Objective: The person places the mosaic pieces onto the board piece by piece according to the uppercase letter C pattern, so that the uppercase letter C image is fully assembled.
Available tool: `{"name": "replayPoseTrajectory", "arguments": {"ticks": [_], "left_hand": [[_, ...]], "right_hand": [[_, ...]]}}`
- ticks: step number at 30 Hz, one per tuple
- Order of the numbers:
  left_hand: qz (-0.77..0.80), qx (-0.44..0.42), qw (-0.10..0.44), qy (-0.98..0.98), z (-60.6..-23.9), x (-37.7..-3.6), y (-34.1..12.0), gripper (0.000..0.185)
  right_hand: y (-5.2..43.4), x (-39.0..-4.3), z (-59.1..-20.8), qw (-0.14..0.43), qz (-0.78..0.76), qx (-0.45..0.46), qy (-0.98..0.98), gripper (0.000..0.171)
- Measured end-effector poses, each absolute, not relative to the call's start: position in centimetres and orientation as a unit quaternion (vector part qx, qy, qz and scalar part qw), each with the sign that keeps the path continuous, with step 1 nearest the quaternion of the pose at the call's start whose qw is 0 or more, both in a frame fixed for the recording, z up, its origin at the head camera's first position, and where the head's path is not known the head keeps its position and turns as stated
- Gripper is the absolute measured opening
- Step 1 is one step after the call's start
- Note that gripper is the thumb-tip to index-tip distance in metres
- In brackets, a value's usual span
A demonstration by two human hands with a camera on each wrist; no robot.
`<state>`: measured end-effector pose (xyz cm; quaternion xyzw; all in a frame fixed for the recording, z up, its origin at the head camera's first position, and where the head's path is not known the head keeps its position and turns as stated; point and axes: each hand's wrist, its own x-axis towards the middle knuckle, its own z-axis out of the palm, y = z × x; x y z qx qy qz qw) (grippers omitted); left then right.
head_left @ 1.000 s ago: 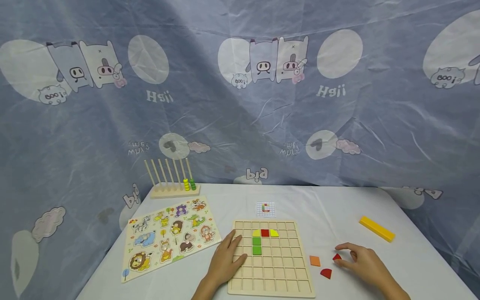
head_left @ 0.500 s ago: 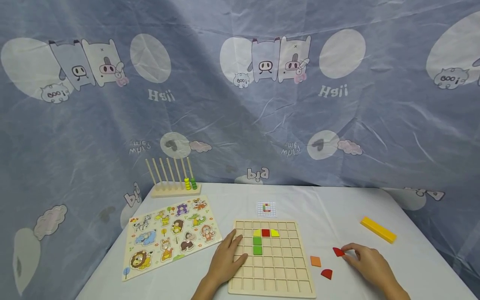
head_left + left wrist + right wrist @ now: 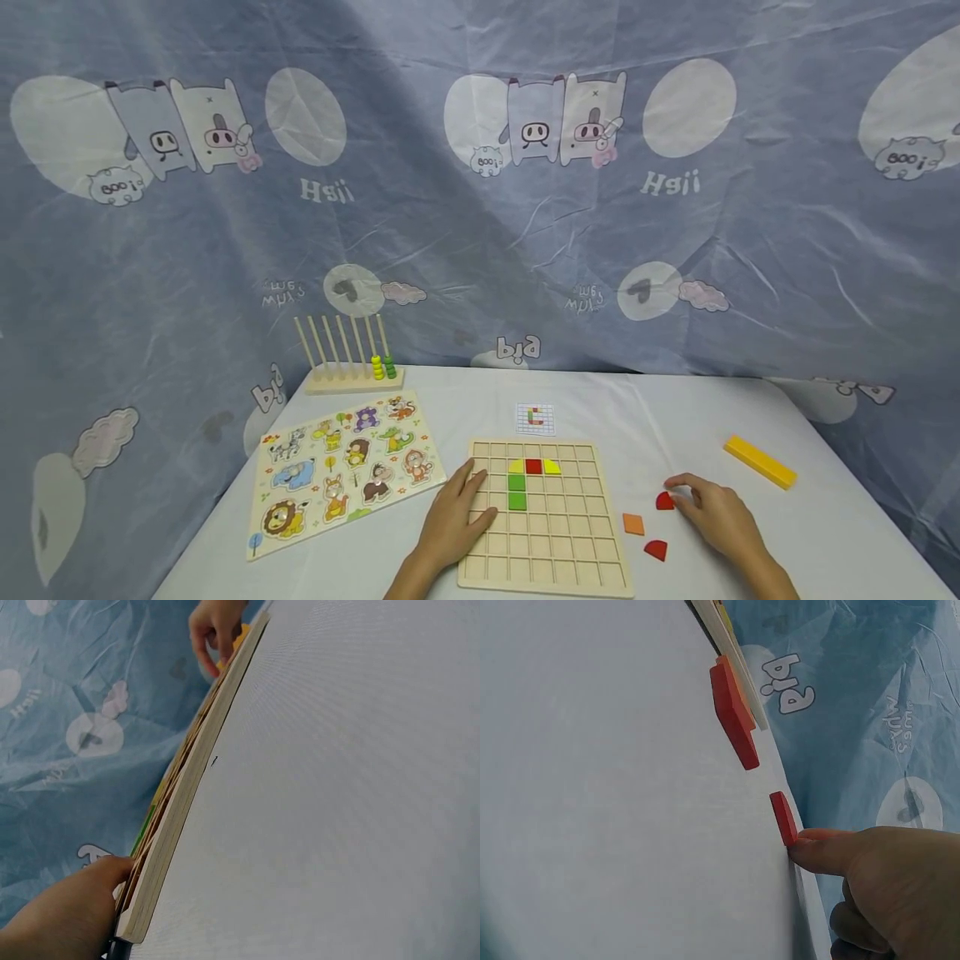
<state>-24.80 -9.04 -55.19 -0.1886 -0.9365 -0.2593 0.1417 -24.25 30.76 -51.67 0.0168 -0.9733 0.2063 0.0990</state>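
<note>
Two hands work at the grid board (image 3: pixel 546 515) in the head view; the left hand (image 3: pixel 452 525) lies flat, fingers spread, on its left edge; the right hand (image 3: pixel 712 510) fingers a red piece (image 3: pixel 664 501) on the tabletop (image 3: pixel 825 533); the left wrist view shows the board's edge (image 3: pixel 180 810) under that hand; the right wrist view shows a fingertip (image 3: pixel 810 851) touching the red piece (image 3: pixel 784 817), no pinch yet; judged, pickup is in hand, and next calls for gripping and lifting it toward the board.

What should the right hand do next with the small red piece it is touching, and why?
Probably close thumb and forefinger on the small red quarter-round wooden piece and lift it. The right hand only touches its edge with a fingertip, and the piece lies flat on the white table. The left hand rests on the wooden grid board, whose coloured pattern looks unfinished.
</note>
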Motion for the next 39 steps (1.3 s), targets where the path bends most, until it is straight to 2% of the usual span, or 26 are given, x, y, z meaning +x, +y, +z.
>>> {"name": "replayPoseTrajectory", "arguments": {"ticks": [8,15,18,31,39], "left_hand": [[-0.259,-0.189,0.143,-0.936,-55.10,-24.76,-9.06,0.058],[-0.256,-0.192,0.146,-0.936,-54.92,-24.70,-8.98,0.058],[-0.256,-0.192,0.148,-0.936,-54.89,-24.67,-8.98,0.057],[-0.254,-0.182,0.142,-0.939,-54.94,-24.87,-8.96,0.057],[-0.256,-0.186,0.148,-0.937,-54.99,-24.82,-8.95,0.057]], "right_hand": [[30.28,-24.14,-51.58,0.094,0.227,0.001,-0.969,0.019],[30.50,-24.11,-51.93,0.052,0.255,0.010,-0.965,0.049],[30.55,-24.15,-52.12,0.043,0.243,0.007,-0.969,0.054],[30.36,-24.14,-52.16,0.033,0.268,0.024,-0.962,0.037],[30.31,-24.01,-51.95,0.039,0.259,0.003,-0.965,0.040]]}}
